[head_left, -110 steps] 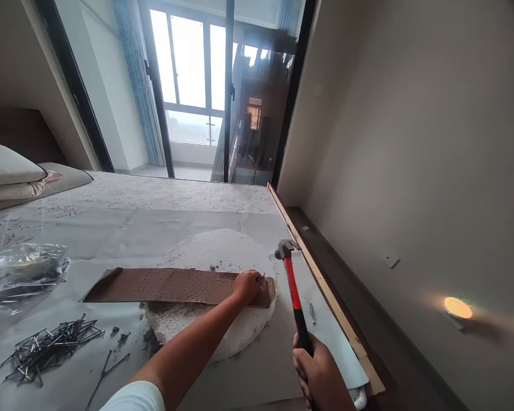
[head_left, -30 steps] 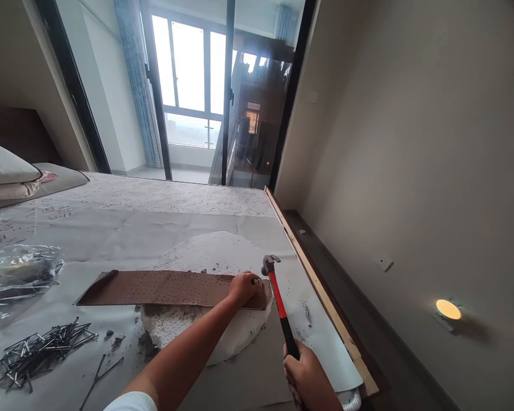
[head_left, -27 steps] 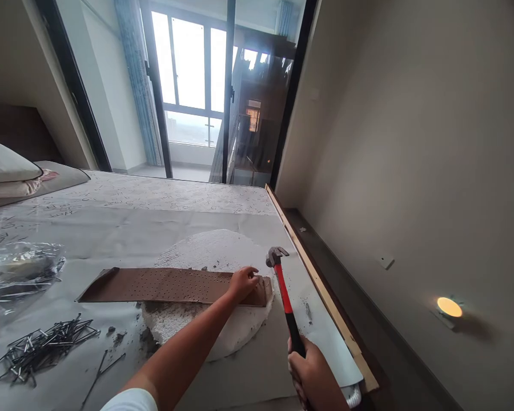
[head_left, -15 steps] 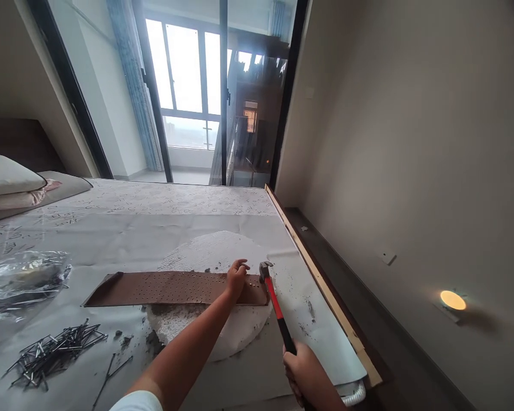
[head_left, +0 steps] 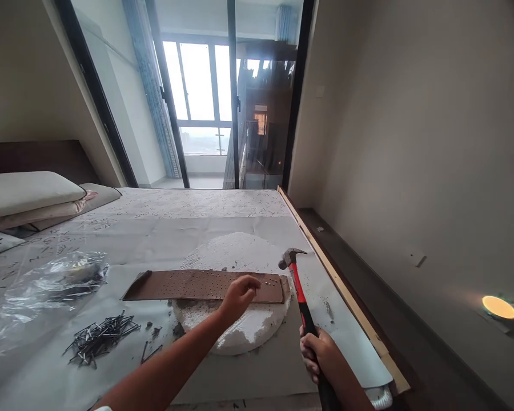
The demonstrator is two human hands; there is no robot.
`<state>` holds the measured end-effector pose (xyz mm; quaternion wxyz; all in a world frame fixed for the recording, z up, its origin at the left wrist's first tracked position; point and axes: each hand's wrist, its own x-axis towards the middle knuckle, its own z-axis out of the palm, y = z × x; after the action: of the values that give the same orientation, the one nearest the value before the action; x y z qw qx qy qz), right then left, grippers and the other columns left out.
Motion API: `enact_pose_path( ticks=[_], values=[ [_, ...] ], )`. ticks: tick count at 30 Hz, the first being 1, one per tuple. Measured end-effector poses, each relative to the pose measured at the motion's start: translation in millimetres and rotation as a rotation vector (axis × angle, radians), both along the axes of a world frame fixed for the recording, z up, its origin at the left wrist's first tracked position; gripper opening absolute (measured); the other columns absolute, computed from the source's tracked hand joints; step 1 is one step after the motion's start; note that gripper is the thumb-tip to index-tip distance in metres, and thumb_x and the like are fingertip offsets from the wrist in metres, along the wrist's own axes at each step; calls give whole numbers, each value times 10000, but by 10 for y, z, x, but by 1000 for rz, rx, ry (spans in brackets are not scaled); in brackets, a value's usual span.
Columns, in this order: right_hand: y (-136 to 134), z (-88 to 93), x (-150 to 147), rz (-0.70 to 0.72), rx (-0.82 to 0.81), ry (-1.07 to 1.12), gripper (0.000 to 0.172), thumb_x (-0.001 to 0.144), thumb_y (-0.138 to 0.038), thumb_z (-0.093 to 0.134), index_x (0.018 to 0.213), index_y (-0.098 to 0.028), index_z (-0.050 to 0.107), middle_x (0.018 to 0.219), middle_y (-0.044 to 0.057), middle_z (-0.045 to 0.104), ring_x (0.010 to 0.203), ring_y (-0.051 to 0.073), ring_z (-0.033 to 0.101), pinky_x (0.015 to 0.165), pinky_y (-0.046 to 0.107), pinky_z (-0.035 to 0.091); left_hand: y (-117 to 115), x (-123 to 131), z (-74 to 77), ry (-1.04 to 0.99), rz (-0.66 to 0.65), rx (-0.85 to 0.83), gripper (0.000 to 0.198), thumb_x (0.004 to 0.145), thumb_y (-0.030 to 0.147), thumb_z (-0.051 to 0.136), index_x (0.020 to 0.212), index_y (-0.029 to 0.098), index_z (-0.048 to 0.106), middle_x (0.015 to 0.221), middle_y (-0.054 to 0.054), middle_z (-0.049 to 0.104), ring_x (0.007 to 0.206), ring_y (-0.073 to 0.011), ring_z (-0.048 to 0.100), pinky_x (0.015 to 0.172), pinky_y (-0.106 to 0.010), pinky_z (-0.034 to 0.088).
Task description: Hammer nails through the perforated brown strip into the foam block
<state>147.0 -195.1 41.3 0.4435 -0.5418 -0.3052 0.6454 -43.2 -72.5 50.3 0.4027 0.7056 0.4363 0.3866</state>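
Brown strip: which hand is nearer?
Left. The left hand is over the right part of the brown strip. The right hand is off to the strip's right and nearer the camera, gripping the hammer.

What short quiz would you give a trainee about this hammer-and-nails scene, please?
1. True or false: the right hand grips the hammer by its handle.
2. The left hand is at: A the nail pile; B the brown perforated strip; C the plastic bag.
3. What lies under the right part of the strip?
Key: 1 true; 2 B; 3 the white round slab.
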Motion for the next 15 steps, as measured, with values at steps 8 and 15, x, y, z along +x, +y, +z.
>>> enact_pose_path(
  ticks=[8,15],
  values=[
    [-90,-206,25,40,-24,144,228,596,-320,522,728,-238,355,431,-135,338,261,47,286,271,189,257,-1055,-1802,-260,691,175,-273,241,633,112,427,609,213,645,667,-10,658,685,-162,592,636,-236,428],
    [-51,-227,-80,36,23,159,176,624,-317,507,707,-233,376,435,-118,314,274,48,258,294,200,232,-757,-2804,-526,1104,558,-427,75,647,161,540,606,177,600,768,-73,659,859,-241,603,727,-282,420]
  ],
)
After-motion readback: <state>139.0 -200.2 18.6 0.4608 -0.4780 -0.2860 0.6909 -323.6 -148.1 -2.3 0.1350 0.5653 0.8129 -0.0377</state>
